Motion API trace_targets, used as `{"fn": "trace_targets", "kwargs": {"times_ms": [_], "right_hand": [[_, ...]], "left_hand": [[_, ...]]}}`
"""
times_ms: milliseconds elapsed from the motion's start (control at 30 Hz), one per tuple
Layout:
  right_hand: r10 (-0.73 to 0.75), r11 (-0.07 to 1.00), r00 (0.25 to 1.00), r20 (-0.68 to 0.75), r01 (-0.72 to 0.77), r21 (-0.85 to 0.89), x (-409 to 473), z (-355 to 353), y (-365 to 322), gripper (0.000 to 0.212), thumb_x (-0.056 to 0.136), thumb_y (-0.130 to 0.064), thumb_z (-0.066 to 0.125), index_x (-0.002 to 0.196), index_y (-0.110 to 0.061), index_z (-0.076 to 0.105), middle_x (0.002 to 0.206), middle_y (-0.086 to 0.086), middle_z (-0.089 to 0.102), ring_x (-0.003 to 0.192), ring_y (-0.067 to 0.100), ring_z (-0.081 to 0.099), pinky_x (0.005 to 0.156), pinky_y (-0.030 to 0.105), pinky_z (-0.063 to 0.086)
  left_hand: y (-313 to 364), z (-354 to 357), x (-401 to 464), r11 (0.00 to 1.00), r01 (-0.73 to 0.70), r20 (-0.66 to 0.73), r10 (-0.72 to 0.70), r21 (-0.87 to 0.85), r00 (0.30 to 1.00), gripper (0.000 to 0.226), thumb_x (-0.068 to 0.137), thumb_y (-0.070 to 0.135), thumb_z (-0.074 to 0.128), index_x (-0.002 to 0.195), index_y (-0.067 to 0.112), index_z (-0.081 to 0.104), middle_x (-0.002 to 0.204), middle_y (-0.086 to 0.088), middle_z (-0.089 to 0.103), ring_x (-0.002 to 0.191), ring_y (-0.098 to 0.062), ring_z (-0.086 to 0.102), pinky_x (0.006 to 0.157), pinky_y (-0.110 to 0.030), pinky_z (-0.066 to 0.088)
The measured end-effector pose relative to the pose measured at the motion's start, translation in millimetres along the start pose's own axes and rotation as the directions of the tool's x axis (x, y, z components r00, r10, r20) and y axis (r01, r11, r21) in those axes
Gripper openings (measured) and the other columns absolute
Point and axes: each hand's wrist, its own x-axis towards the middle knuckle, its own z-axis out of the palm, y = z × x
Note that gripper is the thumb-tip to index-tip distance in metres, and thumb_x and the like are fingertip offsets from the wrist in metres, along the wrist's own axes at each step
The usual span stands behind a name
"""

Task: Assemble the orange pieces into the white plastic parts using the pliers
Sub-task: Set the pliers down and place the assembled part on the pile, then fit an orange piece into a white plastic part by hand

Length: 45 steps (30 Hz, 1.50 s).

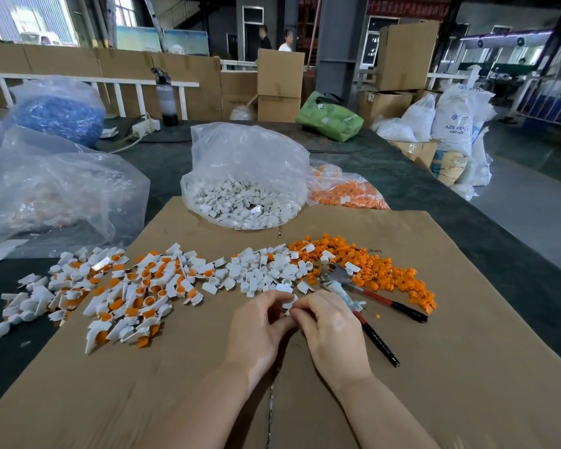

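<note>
Head view: both hands, left and right, pinching one white part mid-cardboard, pliers idle just right, assembled heap left, white and orange heaps still waiting.

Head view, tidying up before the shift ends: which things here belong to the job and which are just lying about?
Job: white part pinched by left hand and right hand; pliers; orange pieces; white parts.
Lying about: green bag; bottle; blue bag.
</note>
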Motion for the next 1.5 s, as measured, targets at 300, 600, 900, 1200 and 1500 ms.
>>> {"fn": "trace_targets", "kwargs": {"times_ms": [300, 600, 900, 1200, 1500], "right_hand": [[0.224, 0.973, 0.962, -0.156, -0.231, -0.029, -1, 2, 7, 0.015, 0.082, 0.005, 0.063, 0.089, -0.006, 0.071, 0.084, 0.002, 0.067, 0.084, 0.021, 0.060, 0.072, 0.028, 0.047], [0.248, 0.918, 0.968, 0.044, -0.220, -0.331, -2, 10, 13, 0.031, 0.086, 0.000, 0.057, 0.114, -0.010, 0.065, 0.116, 0.008, 0.058, 0.098, 0.026, 0.052, 0.091, 0.033, 0.043], [0.306, 0.921, 0.949, 0.074, -0.275, -0.274, 0, 11, 19, 0.025, 0.092, -0.003, 0.047, 0.111, -0.012, 0.061, 0.120, 0.002, 0.048, 0.105, 0.019, 0.046, 0.091, 0.021, 0.032], [0.316, 0.916, 0.945, 0.080, -0.281, -0.287, 3, 14, 20, 0.023, 0.091, 0.001, 0.048, 0.107, -0.010, 0.060, 0.116, 0.005, 0.053, 0.102, 0.021, 0.047, 0.086, 0.024, 0.032], [0.266, 0.948, 0.962, 0.060, -0.249, -0.198, 2, 12, 18, 0.034, 0.086, 0.006, 0.056, 0.115, -0.009, 0.063, 0.109, 0.004, 0.057, 0.100, 0.020, 0.054, 0.085, 0.026, 0.042]], "left_hand": [[1, -3, 0, 0.984, 0.078, -0.034, -0.084, -0.163, 0.996, 0.033, 0.078, 0.010, 0.075, 0.092, 0.037, 0.061, 0.085, 0.008, 0.064, 0.077, -0.001, 0.059, 0.068, -0.002, 0.040], [-15, -28, 10, 0.987, 0.135, -0.281, -0.107, 0.082, 0.954, 0.018, 0.090, 0.008, 0.059, 0.098, 0.023, 0.066, 0.094, 0.008, 0.047, 0.078, 0.000, 0.048, 0.068, -0.006, 0.031], [-25, -41, 16, 0.968, 0.198, -0.352, -0.132, 0.157, 0.927, 0.020, 0.089, 0.007, 0.060, 0.104, 0.018, 0.067, 0.101, 0.004, 0.048, 0.092, -0.013, 0.049, 0.083, -0.020, 0.035], [-20, -34, 13, 0.919, 0.138, -0.363, 0.005, 0.369, 0.932, 0.036, 0.082, 0.000, 0.060, 0.109, 0.023, 0.063, 0.113, 0.002, 0.045, 0.120, -0.023, 0.034, 0.102, -0.035, 0.028], [-4, 9, 16, 0.905, -0.201, 0.042, 0.200, 0.375, 0.979, 0.033, 0.094, 0.019, 0.053, 0.127, 0.025, 0.056, 0.110, 0.006, 0.048, 0.109, -0.012, 0.043, 0.084, -0.009, 0.027]]}}
